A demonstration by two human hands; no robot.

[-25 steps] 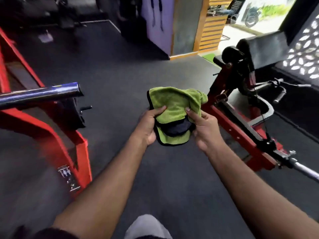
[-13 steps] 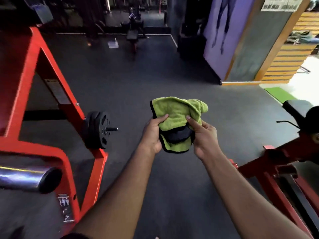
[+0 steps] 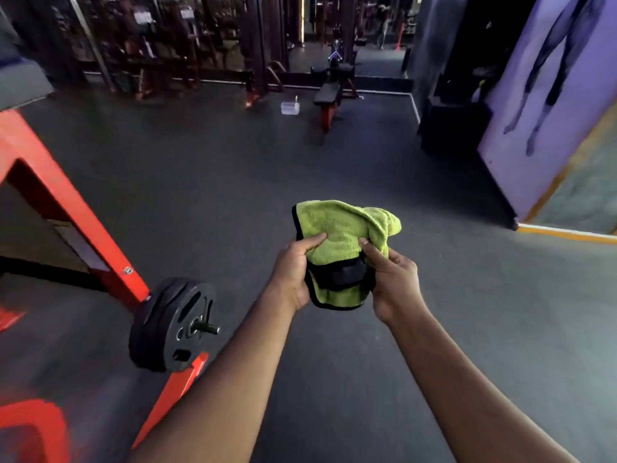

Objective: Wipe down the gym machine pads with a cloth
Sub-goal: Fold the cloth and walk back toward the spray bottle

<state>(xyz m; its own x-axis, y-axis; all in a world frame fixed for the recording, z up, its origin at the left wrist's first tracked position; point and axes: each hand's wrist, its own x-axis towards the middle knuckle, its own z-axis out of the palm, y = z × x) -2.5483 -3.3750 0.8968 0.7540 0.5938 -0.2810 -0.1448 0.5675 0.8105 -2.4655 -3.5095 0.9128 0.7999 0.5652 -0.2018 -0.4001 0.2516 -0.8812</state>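
Green cloth (image 3: 337, 235) between both hands

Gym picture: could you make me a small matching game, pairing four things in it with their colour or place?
Things:
1. cloth
2. weight plate
3. frame
4. bench

Descriptions:
A. red, at the left
B. far off, at the back of the floor
C. green with a black edge, held in both hands
D. black, on a peg of the frame

Pairs: 1-C, 2-D, 3-A, 4-B
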